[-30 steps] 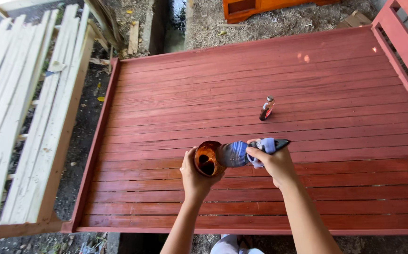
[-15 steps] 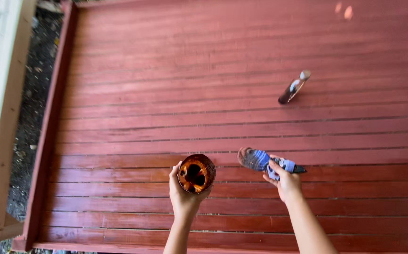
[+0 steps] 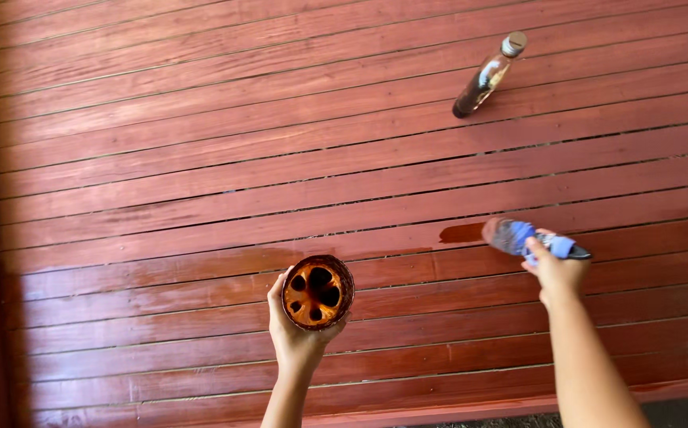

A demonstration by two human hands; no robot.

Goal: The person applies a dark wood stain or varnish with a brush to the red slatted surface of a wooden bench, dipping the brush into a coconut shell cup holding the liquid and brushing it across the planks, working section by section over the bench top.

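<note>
A round, stain-smeared can with an orange-brown rim point(image 3: 318, 292) is gripped from below in the left hand point(image 3: 296, 337), the fingers wrapped around its wall and the open mouth turned toward the camera; dark pools of liquid can be seen inside. A paintbrush with a blue handle and stain-darkened bristles point(image 3: 530, 240) is pinched in the right hand point(image 3: 556, 273), the fingers closed on the handle and the bristle end pressed onto the red-brown slatted wooden platform point(image 3: 201, 158). A darker, wet patch point(image 3: 463, 233) lies just to the left of the bristles, on the same board.

The step in hand is judged to be the brushing of stain along one plank: the boards nearest the person are seen glossy and darker, while those farther off look duller, so the coating appears only partly done. The can is held well apart from the brush, over the near planks.

For the next move, a steady stroke along the grain is called for, kept within the board so that the gaps between slats are not flooded. The can has to be kept from tipping further, or liquid could run from its mouth. The far boards can only be reached by leaning or shifting.

A slim glass bottle with a pale cap and dark liquid point(image 3: 486, 75) lies tilted on the far planks, well apart from both hands.
</note>
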